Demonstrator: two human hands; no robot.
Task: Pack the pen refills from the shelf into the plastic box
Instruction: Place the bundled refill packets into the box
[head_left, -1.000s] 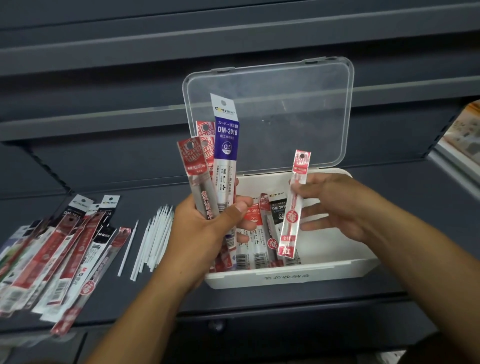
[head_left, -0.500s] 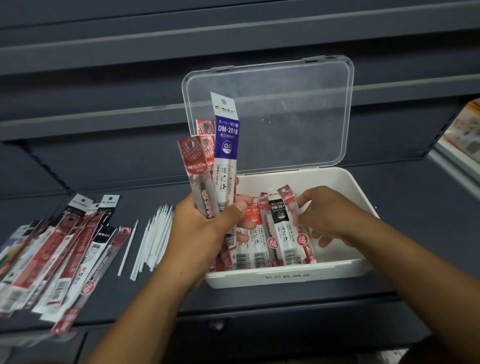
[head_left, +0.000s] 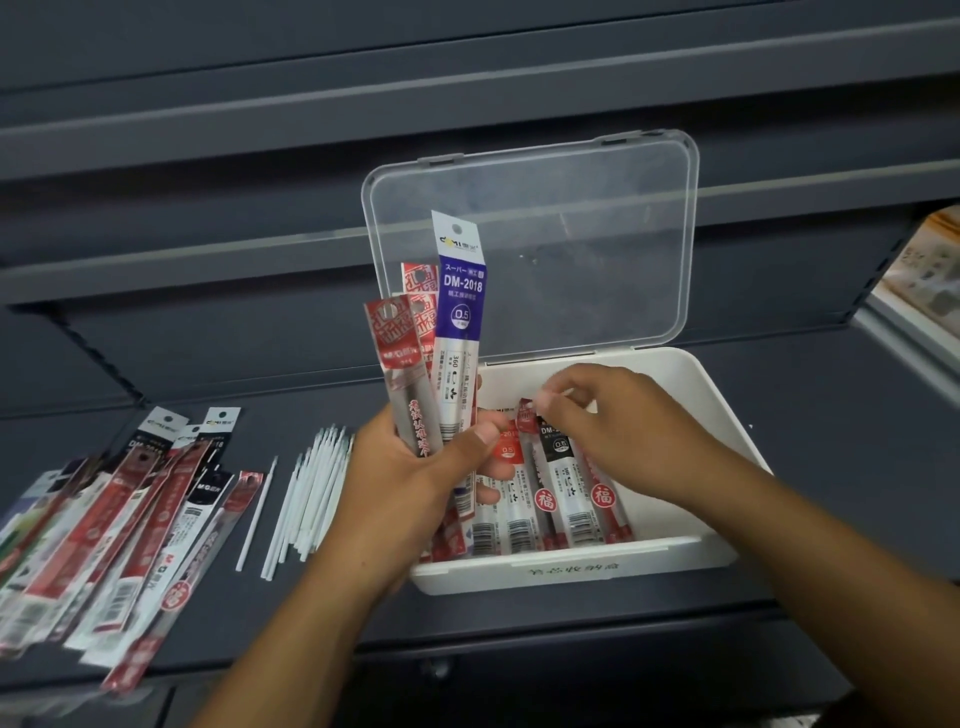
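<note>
The left hand (head_left: 415, 467) is clamped round the lower ends of a fan of flat red and purple refill packets (head_left: 457, 312). Its thumb lies across their front, and their tops stand up beyond its knuckles.

These packets look light, thin and bendy, and slick in their plastic sleeves. A bundle would likely slide apart, so each is best taken singly by its stiffer header tab or pinched mid-length.

Just right of that hand, the right hand (head_left: 618, 431) reaches into the white plastic box (head_left: 649, 566). Its thumb and forefinger are drawn together at the top tab of a slim red packet (head_left: 526, 415), which lies in the row of boxed packets (head_left: 566, 499). Blur hides whether they nip it, so I cannot tell.

Beyond both hands the clear hinged lid (head_left: 571, 249) stands open. Left of the left hand, on the dark grey shelf (head_left: 831, 467), lie loose white bare refills (head_left: 306, 493). Further out is a heap of unpacked packets (head_left: 130, 519).
</note>
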